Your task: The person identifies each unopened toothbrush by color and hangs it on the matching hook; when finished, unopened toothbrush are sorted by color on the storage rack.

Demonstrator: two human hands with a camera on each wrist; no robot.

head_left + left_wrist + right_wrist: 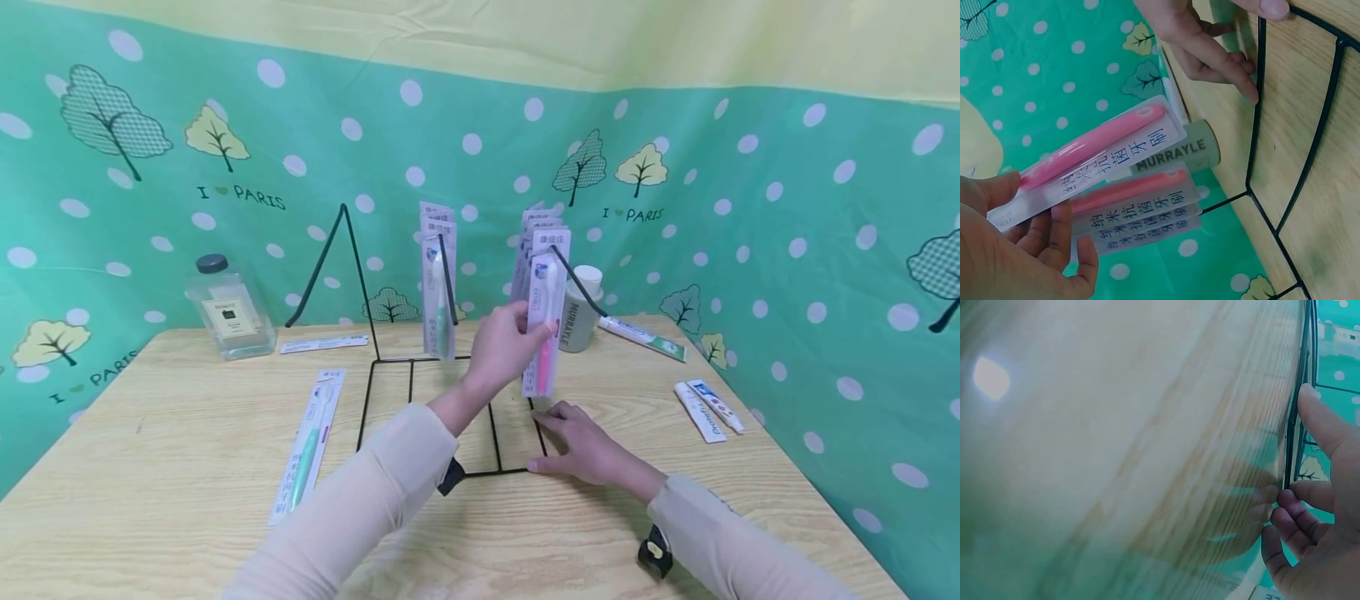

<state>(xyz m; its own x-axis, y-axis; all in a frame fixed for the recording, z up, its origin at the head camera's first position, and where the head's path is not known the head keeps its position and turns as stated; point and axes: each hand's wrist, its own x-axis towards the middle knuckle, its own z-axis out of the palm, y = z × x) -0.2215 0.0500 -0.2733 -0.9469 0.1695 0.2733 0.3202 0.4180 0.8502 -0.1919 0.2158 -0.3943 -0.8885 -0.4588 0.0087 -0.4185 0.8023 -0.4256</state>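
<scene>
My left hand pinches a packaged pink toothbrush between thumb and fingers. A black wire rack's right hook emerges at the top of this pack. More packaged toothbrushes hang close behind it, some partly hidden. My right hand rests low at the right front corner of the rack base. Its thumb lies at the front wire, and its extended index finger touches the side wire. On the middle hook hang packaged toothbrushes, with a green one in front.
A single packaged green toothbrush lies left of the rack. The left hook holds nothing. Behind stand a clear bottle and a grey MURRAYLE bottle. Toothpaste tubes lie at right; a slim box lies back left.
</scene>
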